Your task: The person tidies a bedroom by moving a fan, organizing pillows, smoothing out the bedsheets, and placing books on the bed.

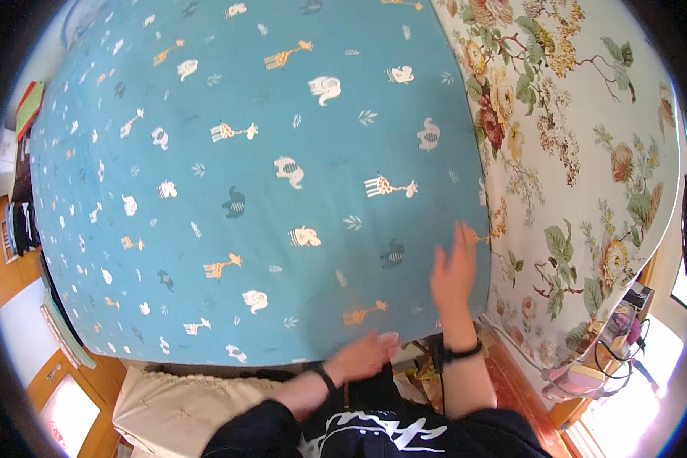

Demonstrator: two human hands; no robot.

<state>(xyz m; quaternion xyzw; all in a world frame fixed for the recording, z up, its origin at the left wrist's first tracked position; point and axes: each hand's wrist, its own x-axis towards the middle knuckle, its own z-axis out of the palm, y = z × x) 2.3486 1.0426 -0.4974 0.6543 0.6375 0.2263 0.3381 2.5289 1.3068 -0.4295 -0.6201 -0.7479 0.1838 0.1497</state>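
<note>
Both our hands lie flat and open, grasping nothing: left hand on the near edge of the blue animal-print sheet, right hand pressing its right edge, where it overlaps the floral bedspread covering the bed's right side.

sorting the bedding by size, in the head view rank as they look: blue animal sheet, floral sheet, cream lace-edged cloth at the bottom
1. blue animal sheet
2. floral sheet
3. cream lace-edged cloth

All three run out of sight or are partly covered, and the fisheye bends things, so true sizes stay unsure.
</note>
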